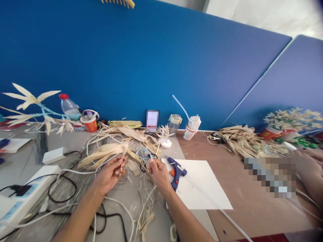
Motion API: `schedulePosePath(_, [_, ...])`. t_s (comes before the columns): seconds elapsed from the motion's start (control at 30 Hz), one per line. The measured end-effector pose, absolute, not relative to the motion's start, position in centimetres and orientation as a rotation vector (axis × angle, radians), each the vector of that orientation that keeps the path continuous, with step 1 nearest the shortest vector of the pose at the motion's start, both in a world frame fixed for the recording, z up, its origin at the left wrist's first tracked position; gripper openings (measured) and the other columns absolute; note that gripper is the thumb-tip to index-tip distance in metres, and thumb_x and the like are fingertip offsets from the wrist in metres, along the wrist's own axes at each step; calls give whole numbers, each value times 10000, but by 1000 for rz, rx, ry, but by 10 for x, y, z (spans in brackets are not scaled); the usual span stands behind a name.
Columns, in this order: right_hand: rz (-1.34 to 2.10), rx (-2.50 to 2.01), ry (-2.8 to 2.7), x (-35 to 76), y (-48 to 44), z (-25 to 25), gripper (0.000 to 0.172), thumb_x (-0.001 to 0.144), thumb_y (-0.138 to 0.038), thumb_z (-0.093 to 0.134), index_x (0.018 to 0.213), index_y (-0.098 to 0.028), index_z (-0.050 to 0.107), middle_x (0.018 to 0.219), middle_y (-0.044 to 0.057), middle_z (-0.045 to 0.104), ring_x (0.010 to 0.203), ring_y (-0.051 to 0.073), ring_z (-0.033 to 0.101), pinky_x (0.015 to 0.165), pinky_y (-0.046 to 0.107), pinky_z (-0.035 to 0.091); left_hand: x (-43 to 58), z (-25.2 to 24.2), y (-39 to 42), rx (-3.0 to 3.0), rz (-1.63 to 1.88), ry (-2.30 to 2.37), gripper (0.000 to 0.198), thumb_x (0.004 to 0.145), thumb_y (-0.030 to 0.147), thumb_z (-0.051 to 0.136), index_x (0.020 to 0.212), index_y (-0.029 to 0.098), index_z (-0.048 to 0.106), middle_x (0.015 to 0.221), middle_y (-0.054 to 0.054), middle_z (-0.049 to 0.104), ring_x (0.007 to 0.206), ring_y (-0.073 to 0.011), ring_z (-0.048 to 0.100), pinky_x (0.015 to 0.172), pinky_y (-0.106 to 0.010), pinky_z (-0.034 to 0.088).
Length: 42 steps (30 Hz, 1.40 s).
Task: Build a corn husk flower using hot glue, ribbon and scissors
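Note:
My left hand [109, 175] is closed in a pinch on a thin strip of dried corn husk [124, 158], which curls down past the fingertips. A little to the right, my right hand [159, 172] is also pinched shut, with a narrow pale strip [157, 150] rising from the fingers. Just behind the hands lie a pale blue ring-shaped thing [143, 153], whose kind is unclear, and a pile of dried corn husks [106, 153]. Beside my right hand a blue glue gun [178, 171] rests on a white sheet of paper [204, 188].
A power strip [32, 191] and loose cables crowd the left. Along the blue partition [151, 60] stand a bottle [69, 107], a phone [152, 121], a jar [174, 124] and a paper cup [191, 129]. Another person's hand [309, 168] is at the far right, near more husks [239, 139].

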State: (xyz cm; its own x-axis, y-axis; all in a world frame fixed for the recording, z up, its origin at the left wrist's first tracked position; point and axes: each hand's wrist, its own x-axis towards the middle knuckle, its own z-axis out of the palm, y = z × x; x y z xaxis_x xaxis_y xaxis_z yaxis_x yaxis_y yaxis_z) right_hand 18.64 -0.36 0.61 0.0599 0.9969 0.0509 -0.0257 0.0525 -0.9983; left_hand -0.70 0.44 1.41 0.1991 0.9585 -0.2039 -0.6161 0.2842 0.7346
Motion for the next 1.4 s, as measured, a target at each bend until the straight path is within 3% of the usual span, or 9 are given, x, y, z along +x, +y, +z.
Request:
schedulePosePath(0.17, [1092, -1135, -1189, 188, -5, 6, 99, 702, -269, 584, 759, -188, 594, 636, -25, 507, 574, 115, 429, 548, 228, 343, -11, 12, 6, 579, 1165, 707, 126, 704, 149, 698, 809, 121, 634, 593, 42, 521, 378, 14, 346, 427, -134, 354])
schedulePosePath(0.37, [1039, -1149, -1370, 185, -9, 4, 114, 742, -214, 538, 720, -198, 649, 715, 0, 555, 659, 135, 492, 634, 250, 374, -11, 11, 6, 578, 1180, 702, 110, 724, 142, 679, 821, 121, 631, 606, 41, 522, 384, 15, 352, 439, -138, 368])
schedulePosePath(0.53, [1028, -1135, -1586, 181, -15, 7, 323, 818, -281, 499, 512, -186, 540, 563, -12, 465, 571, 124, 454, 605, 254, 356, -9, 12, 4, 591, 1173, 694, 91, 732, 133, 670, 809, 110, 628, 582, 43, 505, 380, 11, 342, 431, -138, 356])
schedulePosePath(0.67, [930, -1103, -1676, 178, -19, 7, 77, 744, -169, 564, 686, -197, 607, 711, 7, 538, 679, 146, 507, 652, 256, 389, -8, 12, 4, 588, 1166, 701, 99, 722, 125, 676, 804, 115, 622, 592, 36, 522, 382, 12, 346, 459, -146, 379])
schedulePosePath(0.93, [864, -992, -1658, 175, -20, -2, 276, 804, -103, 443, 898, -229, 671, 825, 45, 594, 779, 169, 559, 733, 288, 423, -9, 16, 3, 540, 1181, 691, 99, 714, 119, 676, 797, 111, 623, 591, 42, 511, 378, 16, 337, 444, -140, 370])
schedulePosePath(1.07, [889, -923, -1885, 167, -31, 7, 176, 853, -227, 501, 837, -209, 676, 772, 39, 601, 743, 160, 555, 724, 289, 417, -17, 18, 6, 498, 1227, 631, 98, 723, 90, 655, 811, 101, 613, 593, 52, 491, 380, 21, 322, 432, -129, 360])
schedulePosePath(1.2, [643, -746, -2320, 150, -44, 4, 154, 734, -343, 664, 774, -195, 671, 889, 55, 606, 886, 204, 519, 813, 330, 398, -22, 20, 7, 459, 1246, 582, 78, 731, 76, 642, 780, 106, 590, 592, 56, 470, 380, 20, 311, 422, -125, 350])
schedulePosePath(1.4, [213, -689, -2635, 137, -51, -5, 93, 781, -228, 573, 775, -156, 631, 956, 89, 584, 1006, 236, 431, 886, 359, 365, -21, 19, 7, 477, 1234, 588, 76, 740, 75, 628, 807, 98, 597, 608, 47, 487, 378, 25, 310, 427, -121, 358])
